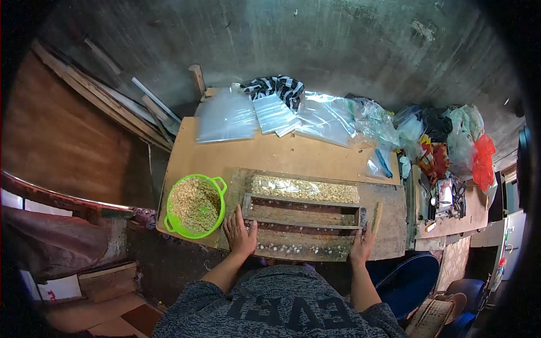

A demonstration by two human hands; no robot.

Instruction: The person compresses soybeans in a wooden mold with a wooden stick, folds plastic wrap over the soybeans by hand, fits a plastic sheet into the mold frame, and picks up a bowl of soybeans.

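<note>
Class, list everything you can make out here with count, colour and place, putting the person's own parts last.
Bowl: one, green, table's left
Flaky pieces: uncountable, pale yellow, in bowl
Wooden frame: one, brown, between the hands
Filled packet: one, clear with pale contents, behind frame
Board: one, grey-brown, under frame
Wooden strip: one, light brown, by right hand
Plastic bags: several, clear, table's far side
Red bag: one, far right
Table: one, tan, centre
Panel: one, brown, left
Wall: one, grey-green, behind
Shirt: one, dark grey, bottom
Left hand: one, frame's left end
Right hand: one, frame's right end
</note>
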